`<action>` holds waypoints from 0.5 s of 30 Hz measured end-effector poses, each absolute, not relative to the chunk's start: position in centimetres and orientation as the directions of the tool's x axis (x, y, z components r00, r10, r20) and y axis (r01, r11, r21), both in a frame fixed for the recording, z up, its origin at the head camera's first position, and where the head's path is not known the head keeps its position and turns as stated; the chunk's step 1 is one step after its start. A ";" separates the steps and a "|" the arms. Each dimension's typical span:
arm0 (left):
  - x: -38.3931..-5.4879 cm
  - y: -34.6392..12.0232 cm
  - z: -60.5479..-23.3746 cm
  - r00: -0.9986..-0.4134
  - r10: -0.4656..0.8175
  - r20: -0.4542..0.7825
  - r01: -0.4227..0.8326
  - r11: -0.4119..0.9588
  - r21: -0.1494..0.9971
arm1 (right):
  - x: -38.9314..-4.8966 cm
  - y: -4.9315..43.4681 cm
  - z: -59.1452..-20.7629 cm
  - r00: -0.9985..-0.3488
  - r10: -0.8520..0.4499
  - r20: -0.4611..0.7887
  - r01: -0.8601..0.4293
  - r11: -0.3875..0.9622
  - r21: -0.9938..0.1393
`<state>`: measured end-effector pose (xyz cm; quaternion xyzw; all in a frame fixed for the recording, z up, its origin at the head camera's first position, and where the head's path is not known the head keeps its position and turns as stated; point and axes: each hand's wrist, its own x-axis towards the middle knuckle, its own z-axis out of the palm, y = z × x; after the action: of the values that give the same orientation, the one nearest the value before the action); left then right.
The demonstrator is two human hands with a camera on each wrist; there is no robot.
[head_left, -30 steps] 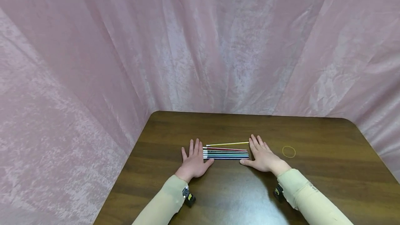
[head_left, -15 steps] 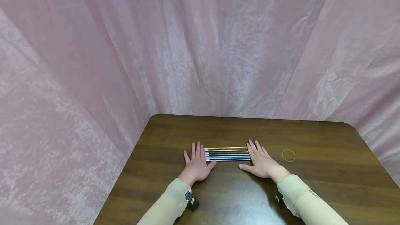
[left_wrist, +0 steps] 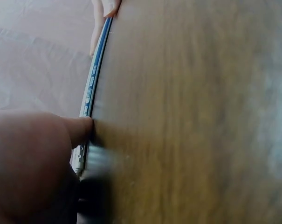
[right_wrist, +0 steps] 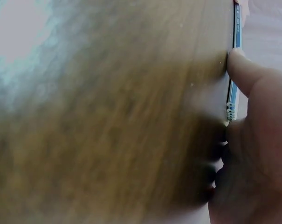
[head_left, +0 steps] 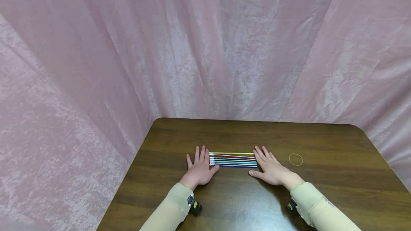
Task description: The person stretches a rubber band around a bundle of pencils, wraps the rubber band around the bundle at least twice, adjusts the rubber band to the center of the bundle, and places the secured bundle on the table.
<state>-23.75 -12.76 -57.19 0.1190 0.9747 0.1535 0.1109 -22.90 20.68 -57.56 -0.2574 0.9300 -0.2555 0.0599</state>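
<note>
Several pencils (head_left: 233,160) in yellow, red, green and blue lie side by side on the table, their white-banded ends at the left. At that left end, my left hand (head_left: 199,170) lies with straight fingers spread and its index finger along the pencil ends. My right hand (head_left: 271,168) flanks the other end in the same way, fingers straight and thumb stretched toward the near side. The near blue pencil (left_wrist: 95,74) shows printed lettering in the left wrist view. Stacked pencil ends (right_wrist: 230,112) show beside the right hand in the right wrist view.
A thin yellow rubber band (head_left: 295,159) lies to the right of the right hand. The brown wooden table (head_left: 244,202) has rounded far corners. Pink curtains (head_left: 205,45) hang behind it and at the sides.
The yellow pencil, earlier apart and slanted at the far side, now lies close against the row. My right hand has shifted slightly nearer to me, and the pencil ends look more even.
</note>
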 end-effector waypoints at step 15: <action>-23.8 -12.3 -55.9 -0.948 0.247 -0.199 0.179 0.935 0.306 | -24.0 20.0 -58.7 -0.914 -0.407 -0.004 -0.363 0.820 -0.442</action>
<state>-23.84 -12.27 -55.90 0.1089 0.9765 0.1438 0.1182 -24.02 20.00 -58.67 -0.2020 0.9528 -0.2214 0.0492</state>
